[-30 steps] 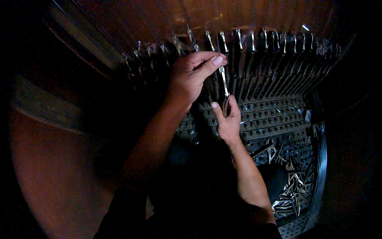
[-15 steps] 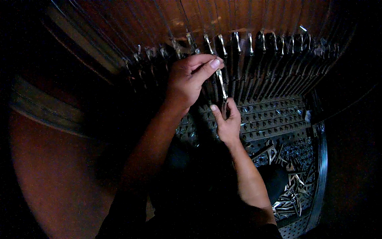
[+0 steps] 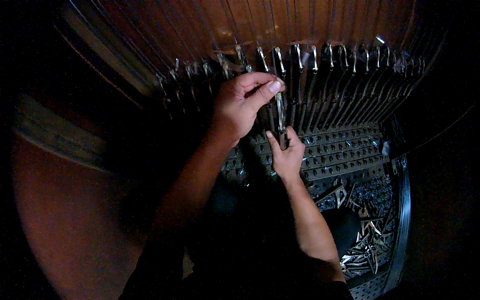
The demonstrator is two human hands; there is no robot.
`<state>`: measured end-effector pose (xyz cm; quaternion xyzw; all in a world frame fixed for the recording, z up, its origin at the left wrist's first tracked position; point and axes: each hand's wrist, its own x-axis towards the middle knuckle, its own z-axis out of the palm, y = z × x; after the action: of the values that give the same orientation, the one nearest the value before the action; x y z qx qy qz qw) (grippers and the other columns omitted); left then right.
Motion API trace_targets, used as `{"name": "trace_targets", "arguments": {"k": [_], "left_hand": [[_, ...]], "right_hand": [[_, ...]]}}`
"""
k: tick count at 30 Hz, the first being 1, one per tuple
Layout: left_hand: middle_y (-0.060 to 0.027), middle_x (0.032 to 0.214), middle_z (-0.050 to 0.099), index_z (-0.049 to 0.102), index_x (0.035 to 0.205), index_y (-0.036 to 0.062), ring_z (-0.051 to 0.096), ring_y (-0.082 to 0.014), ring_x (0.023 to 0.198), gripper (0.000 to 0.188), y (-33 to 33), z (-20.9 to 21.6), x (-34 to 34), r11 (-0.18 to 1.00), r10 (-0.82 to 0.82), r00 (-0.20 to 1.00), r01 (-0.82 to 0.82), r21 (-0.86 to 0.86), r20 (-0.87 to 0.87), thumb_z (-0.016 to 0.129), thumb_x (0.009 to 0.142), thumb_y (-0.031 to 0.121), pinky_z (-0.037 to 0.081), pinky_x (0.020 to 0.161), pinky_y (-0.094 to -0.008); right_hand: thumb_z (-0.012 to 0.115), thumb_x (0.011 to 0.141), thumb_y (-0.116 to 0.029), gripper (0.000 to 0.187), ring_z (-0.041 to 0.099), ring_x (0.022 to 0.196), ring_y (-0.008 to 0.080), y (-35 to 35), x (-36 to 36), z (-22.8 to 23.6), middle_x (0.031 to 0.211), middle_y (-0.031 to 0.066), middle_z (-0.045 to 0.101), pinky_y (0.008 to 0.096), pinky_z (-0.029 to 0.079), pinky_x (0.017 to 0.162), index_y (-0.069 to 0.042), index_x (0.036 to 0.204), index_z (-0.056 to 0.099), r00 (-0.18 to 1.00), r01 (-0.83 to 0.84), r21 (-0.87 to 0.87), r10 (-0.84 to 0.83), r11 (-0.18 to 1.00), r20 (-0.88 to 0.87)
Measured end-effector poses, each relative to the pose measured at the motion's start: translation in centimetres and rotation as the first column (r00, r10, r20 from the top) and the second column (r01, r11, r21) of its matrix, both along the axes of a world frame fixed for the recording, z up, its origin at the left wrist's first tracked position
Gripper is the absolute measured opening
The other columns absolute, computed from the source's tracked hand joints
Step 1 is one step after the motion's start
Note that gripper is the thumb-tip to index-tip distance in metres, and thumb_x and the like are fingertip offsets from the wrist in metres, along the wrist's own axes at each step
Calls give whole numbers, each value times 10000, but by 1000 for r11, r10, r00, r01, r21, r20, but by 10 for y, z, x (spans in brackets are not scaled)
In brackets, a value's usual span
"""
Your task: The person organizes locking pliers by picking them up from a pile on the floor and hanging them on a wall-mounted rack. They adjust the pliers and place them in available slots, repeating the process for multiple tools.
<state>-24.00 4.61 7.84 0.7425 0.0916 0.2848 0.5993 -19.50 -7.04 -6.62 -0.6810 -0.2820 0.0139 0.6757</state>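
Observation:
Between my hands runs a slender shiny metal link (image 3: pixel 280 114), nearly upright. At its upper end, the thumb and fingers of my left hand (image 3: pixel 237 106) are closed in a pinch. Below, my right hand (image 3: pixel 289 156) closes its thumb and fingers around the dark lower end of the link. A row of similar metal links (image 3: pixel 299 57) hangs behind and to the right, joined above to thin cords or wires (image 3: pixel 275 25) and below to dark rods or springs (image 3: pixel 320 105). My left hand covers part of this row.
A dark perforated plate with rows of small hooks (image 3: pixel 345 147) lies behind my right hand. Lower right, a tray (image 3: pixel 406 200) holds loose metal pieces (image 3: pixel 367 247) and dark small parts. A brown curved surface (image 3: pixel 65 215) is at left. Much around is too dark to make out.
Both hands and the link have shifted slightly lower in view. The link now appears turned, its face less bright. Both hands keep their grip.

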Motion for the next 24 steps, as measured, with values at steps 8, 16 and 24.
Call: {"name": "trace_targets", "arguments": {"k": [8,16,24], "left_hand": [[-138,1281,649,500,1397,12,606,-232,1212,548,-8,-8,-11,997,-69,998,69,18,14,714,915,162,452,1054,-372],[-88,1263,636,441,1434,33,579,-179,1190,903,-24,-74,-14,997,-71,989,75,20,-127,921,672,80,431,1060,-366],[-57,1099,685,592,1196,10,652,-161,1071,446,3,-109,6,999,38,990,-42,-29,-136,796,804,-52,521,978,-322]], "right_hand": [[781,891,-206,277,419,634,94,1,-1,5,658,7,513,280,421,587,-37,856,565,977,-168,72,176,983,-120],[694,840,-75,338,634,861,223,6,11,-23,946,120,670,360,505,799,-40,1162,597,969,-238,100,243,966,-42],[703,729,35,715,539,1256,432,3,10,-66,1352,242,567,431,425,1090,0,1401,462,986,-135,-227,108,964,-126]]}}
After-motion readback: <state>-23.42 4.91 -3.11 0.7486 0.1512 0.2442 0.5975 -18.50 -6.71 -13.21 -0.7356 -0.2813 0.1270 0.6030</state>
